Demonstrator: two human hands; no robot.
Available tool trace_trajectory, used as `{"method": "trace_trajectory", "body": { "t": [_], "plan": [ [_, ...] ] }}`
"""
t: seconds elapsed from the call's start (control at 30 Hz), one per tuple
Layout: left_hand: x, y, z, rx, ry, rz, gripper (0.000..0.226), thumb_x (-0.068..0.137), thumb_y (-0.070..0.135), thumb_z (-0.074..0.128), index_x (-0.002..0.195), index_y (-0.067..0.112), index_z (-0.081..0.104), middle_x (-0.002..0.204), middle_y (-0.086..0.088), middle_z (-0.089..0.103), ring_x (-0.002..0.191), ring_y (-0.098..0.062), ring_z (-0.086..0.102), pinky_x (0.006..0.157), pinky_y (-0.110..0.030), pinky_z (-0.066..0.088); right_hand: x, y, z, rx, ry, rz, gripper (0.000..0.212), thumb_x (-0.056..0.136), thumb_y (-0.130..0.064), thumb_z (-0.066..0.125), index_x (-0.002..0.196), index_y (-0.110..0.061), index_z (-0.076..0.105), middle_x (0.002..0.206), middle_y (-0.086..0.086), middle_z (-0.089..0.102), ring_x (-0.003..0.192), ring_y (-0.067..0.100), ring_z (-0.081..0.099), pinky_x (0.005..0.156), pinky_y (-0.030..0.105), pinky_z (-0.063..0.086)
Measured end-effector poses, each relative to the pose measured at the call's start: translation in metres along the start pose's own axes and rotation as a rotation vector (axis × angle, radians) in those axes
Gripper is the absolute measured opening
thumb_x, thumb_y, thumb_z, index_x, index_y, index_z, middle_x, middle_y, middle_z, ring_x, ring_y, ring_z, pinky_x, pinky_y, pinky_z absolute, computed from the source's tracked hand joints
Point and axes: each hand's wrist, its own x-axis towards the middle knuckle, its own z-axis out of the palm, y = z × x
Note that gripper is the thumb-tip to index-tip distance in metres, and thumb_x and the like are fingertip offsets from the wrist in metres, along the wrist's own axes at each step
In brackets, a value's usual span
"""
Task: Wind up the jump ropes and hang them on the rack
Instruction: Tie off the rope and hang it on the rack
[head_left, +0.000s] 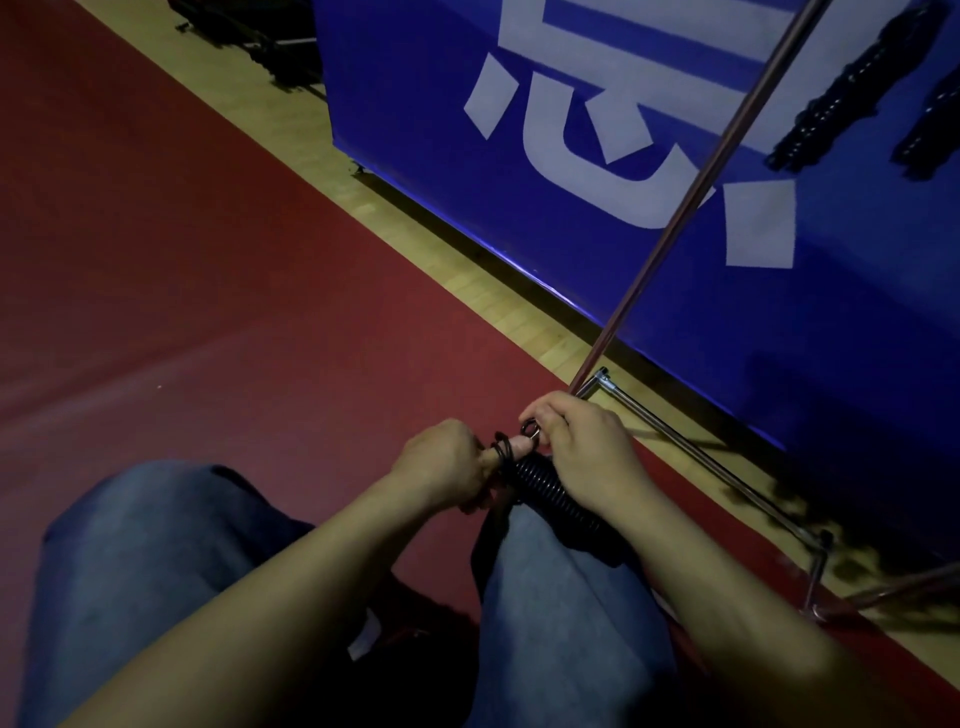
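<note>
Jump rope (550, 488) is black and wound into a tight bundle of many small loops, a bit like a spring. It sits low in the middle of the picture, just above the person's right knee (561, 597). A few thin turns of the cord wrap around the left thumb. At the top end of the bundle there is a small dark ring.

The left hand (441, 467) is curled and grips the left end of the bundle, with the thumb sticking out to 3 o'clock. The right hand (587, 447) is curled too, and its fingers pinch the small ring and cover the right side of the bundle. The two hands are close together and touch by the thumb.

The person wears blue jeans. Under them is a red floor (208, 312), with a strip of light wood running from 11 o'clock to 5 o'clock. A big blue board (779, 286) with white marks stands at 1 o'clock. A shiny metal rack (691, 197) stands in front of the board, and its thin pole leans up to 1 o'clock. Its foot bar lies on the floor at 4 o'clock. More black wound ropes (852, 88) hang at 2 o'clock, well apart from the hands.
</note>
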Motion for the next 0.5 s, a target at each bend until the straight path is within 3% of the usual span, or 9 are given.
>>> {"method": "trace_trajectory", "body": {
  "t": [0.07,0.17,0.3,0.43,0.5],
  "plan": [
    [-0.005,0.004,-0.003,-0.255,-0.042,-0.003,0.054,0.085,0.058,0.065,0.060,0.010,0.068,0.052,-0.003,0.066,0.040,-0.012,0.054,0.046,-0.019,0.043,0.002,0.001,0.002,-0.040,-0.037,-0.020,0.022,0.099,-0.018,0.049,0.097,-0.019,0.071,0.089,-0.004,0.069,0.085,0.011,0.062,0.077,0.027,0.048],
    [-0.008,0.002,-0.007,-0.466,-0.091,0.027,0.044,0.087,0.039,0.072,0.057,0.007,0.063,0.048,-0.006,0.057,0.036,-0.010,0.042,0.039,-0.017,0.032,0.003,0.005,0.004,-0.022,-0.034,-0.039,0.020,0.098,-0.018,0.052,0.098,-0.020,0.072,0.094,-0.007,0.070,0.091,0.010,0.062,0.082,0.029,0.048],
    [-0.007,0.002,-0.010,-0.583,-0.129,0.003,0.032,0.089,0.027,0.073,0.070,0.002,0.065,0.057,-0.009,0.064,0.043,-0.013,0.053,0.043,-0.020,0.042,0.003,0.006,0.007,-0.030,-0.043,-0.066,0.020,0.098,-0.021,0.053,0.094,-0.028,0.071,0.094,-0.011,0.064,0.096,0.013,0.057,0.087,0.034,0.045],
    [-0.009,0.004,-0.012,-0.609,-0.142,-0.040,0.027,0.092,0.018,0.069,0.081,-0.007,0.068,0.059,-0.011,0.067,0.044,-0.011,0.058,0.045,-0.020,0.049,0.005,0.002,0.008,-0.009,-0.060,-0.063,0.017,0.096,-0.023,0.058,0.098,-0.026,0.075,0.096,-0.010,0.056,0.090,0.001,0.052,0.078,0.011,0.037],
    [-0.010,0.002,-0.014,-0.606,-0.156,-0.044,0.028,0.092,0.017,0.068,0.082,-0.008,0.069,0.061,-0.011,0.068,0.046,-0.013,0.060,0.050,-0.023,0.053,0.008,0.000,0.007,-0.015,-0.112,-0.055,0.016,0.095,-0.025,0.059,0.100,-0.026,0.075,0.097,-0.008,0.056,0.090,0.002,0.052,0.077,0.011,0.037]
  ]
}}
